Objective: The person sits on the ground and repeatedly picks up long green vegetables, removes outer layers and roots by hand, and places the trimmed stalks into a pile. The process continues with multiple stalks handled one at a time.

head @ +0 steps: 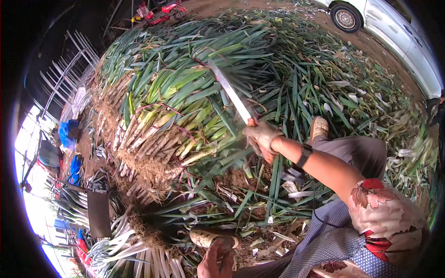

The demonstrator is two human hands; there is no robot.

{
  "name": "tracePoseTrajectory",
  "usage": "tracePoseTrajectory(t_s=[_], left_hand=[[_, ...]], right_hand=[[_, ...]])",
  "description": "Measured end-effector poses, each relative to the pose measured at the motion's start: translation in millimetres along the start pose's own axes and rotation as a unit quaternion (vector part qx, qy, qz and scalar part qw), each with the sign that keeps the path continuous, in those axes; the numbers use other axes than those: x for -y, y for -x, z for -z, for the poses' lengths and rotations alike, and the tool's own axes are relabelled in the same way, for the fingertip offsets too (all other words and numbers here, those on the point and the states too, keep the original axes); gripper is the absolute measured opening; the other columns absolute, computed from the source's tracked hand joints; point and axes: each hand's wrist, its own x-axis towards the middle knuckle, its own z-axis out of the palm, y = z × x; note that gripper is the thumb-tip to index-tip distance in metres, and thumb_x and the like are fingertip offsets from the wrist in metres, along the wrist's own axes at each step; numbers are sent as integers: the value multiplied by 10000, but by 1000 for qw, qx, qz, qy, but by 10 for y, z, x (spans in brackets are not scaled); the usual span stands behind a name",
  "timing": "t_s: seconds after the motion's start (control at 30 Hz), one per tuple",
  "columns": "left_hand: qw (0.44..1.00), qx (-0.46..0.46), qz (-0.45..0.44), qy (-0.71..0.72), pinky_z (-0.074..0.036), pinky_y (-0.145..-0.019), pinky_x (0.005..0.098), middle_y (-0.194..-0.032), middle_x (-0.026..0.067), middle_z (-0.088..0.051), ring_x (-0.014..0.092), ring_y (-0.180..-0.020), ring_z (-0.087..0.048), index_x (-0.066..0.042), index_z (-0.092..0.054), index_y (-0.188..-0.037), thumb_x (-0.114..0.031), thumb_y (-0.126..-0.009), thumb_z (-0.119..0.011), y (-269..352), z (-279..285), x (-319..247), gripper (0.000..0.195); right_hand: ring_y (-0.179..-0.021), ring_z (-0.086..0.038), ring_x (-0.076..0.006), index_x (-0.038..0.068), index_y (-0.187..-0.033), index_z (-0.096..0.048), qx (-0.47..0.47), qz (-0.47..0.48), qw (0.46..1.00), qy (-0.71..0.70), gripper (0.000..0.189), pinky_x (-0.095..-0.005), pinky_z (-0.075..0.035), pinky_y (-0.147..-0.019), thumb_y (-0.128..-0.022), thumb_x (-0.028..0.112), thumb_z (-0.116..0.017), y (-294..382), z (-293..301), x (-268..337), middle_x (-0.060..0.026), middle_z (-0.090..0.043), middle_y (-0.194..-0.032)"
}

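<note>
My right hand point(264, 137), in a pale work glove, grips a long straight-bladed knife point(229, 88) by its orange handle. The blade points away from me over a heap of bundled long green onions point(194, 93), roots to the left and leaves to the right. Pink ties point(156, 106) bind some of these bundles. At the bottom edge is my left hand point(215, 259), fingers curled, in front of a tan shoe point(198, 238). Whether it holds anything is not plain. To its left lie cleaned white onion stalks point(153, 262) and a clump of roots point(147, 227).
Loose leaves and trimmings point(333, 87) cover the ground at right. A metal plate point(98, 213) stands at lower left, near blue bags point(66, 133). A metal rack point(69, 71) is at far left, a silver vehicle point(389, 29) at upper right. My other shoe point(319, 128) rests among leaves.
</note>
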Motion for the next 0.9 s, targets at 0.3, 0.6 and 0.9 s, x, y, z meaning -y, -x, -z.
tracePoseTrajectory(t_s=[0.3, 0.6, 0.9], left_hand=[[991, 2, -110, -77, -492, -729, 342, -953, 173, -658, 268, -882, -651, -18, -553, -1162, -133, -862, -586, 15, 23, -15, 323], [981, -3, -150, -123, -496, -698, 351, -914, 169, -655, 288, -816, -647, -30, -557, -1164, -165, -852, -603, -19, -27, 38, 343], [988, -21, -102, -115, -492, -688, 332, -915, 153, -660, 265, -814, -651, -44, -569, -1139, -139, -855, -593, -41, 20, 108, 301]], right_hand=[[-446, -503, -231, 53, -726, -529, -27, -82, 991, 101, 292, -418, -437, -484, -886, 293, -485, -944, -304, 292, -64, -491, -494], [-492, -456, -102, 76, -796, -556, 5, -112, 994, -10, 149, -265, -373, -432, -837, 219, -547, -61, -281, 253, 29, -483, -599], [-469, -467, -107, 10, -925, -503, -28, -123, 991, -51, 155, -269, -409, -403, -871, 153, -527, -16, -448, 173, -21, -517, -650]])
